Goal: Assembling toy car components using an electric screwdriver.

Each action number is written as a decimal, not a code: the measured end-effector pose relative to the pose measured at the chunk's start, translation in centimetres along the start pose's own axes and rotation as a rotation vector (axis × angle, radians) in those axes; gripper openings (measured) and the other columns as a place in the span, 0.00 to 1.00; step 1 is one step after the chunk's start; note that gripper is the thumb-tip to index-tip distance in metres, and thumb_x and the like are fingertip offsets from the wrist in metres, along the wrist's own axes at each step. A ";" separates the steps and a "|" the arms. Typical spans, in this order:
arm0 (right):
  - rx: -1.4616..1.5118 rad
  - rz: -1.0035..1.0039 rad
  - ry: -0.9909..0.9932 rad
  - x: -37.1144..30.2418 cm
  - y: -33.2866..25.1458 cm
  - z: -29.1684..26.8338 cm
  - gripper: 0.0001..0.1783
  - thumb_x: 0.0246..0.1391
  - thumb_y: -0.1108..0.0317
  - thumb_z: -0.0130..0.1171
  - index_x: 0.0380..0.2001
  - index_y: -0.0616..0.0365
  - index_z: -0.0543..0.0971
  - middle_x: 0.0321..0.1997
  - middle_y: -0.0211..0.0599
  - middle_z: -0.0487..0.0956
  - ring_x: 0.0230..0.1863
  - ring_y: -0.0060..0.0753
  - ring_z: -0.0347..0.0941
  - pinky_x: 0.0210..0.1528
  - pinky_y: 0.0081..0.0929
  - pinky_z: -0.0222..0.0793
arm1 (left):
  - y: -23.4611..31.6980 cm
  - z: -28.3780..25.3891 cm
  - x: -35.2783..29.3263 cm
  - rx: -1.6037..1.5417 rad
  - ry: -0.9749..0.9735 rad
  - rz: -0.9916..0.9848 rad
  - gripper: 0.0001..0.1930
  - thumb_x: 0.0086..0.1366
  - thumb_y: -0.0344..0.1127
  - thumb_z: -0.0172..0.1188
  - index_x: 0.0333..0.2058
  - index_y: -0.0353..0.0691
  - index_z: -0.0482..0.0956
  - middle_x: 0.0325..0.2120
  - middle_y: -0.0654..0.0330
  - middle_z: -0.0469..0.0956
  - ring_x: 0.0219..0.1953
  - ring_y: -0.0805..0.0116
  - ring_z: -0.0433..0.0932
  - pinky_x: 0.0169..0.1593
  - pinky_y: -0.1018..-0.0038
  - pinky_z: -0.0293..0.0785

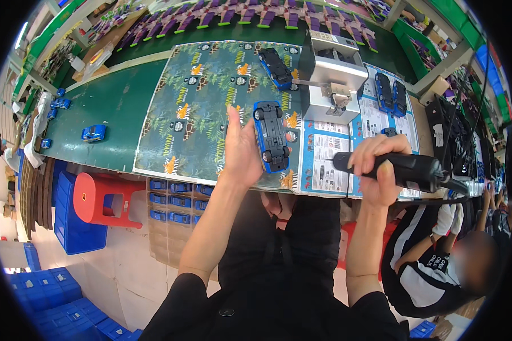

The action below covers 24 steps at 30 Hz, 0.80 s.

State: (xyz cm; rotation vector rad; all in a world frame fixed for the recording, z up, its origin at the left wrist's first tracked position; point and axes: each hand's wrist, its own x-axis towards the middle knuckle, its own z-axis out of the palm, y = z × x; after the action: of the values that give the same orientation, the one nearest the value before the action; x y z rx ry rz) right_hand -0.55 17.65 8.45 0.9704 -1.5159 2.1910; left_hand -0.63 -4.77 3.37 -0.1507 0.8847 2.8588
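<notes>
My left hand grips a blue toy car by its left side, its black underside with the wheels turned up. In my right hand is a black electric screwdriver, its tip pointing left toward the car but apart from it. A second toy car lies upside down on the patterned sheet, just beyond the held one. Right of that car stands a silver metal box-shaped device with a small mechanism on its front.
Two toy cars lie right of the device. Another blue car sits at left on the green table. Purple parts line a belt behind. A red stool and a tray of cars are below. At right, a person sits.
</notes>
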 end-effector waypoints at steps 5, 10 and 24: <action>-0.327 0.128 0.182 -2.7 1.8 -1.7 0.09 0.56 0.71 0.59 0.35 0.61 0.69 0.21 0.34 0.70 0.19 0.25 0.67 0.25 0.25 0.69 | 2.2 -0.9 2.2 1.406 -0.017 0.792 0.25 0.69 0.50 0.52 0.56 0.39 0.71 0.43 0.52 0.77 0.36 0.60 0.78 0.42 0.64 0.76; -0.248 0.093 0.198 -3.6 2.5 -2.4 0.08 0.59 0.72 0.55 0.37 0.59 0.67 0.21 0.31 0.67 0.19 0.25 0.65 0.24 0.24 0.66 | 5.2 -3.0 4.7 2.228 -0.659 0.925 0.41 0.51 0.68 0.61 0.55 0.42 0.70 0.38 0.55 0.72 0.44 0.57 0.73 0.47 0.60 0.69; -0.229 0.109 0.193 -3.4 2.9 -0.6 0.12 0.53 0.71 0.62 0.35 0.61 0.68 0.21 0.33 0.69 0.18 0.23 0.65 0.24 0.20 0.67 | 22.8 -21.7 -6.9 2.336 0.557 0.995 0.33 0.57 0.51 0.66 0.56 0.38 0.71 0.59 0.46 0.66 0.59 0.47 0.67 0.61 0.55 0.62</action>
State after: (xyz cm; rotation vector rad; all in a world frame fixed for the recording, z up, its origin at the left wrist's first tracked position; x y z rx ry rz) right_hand -0.07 17.47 3.98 0.6007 -1.7138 2.0543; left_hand 3.44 -36.39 -0.89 -0.1582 3.8505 0.0667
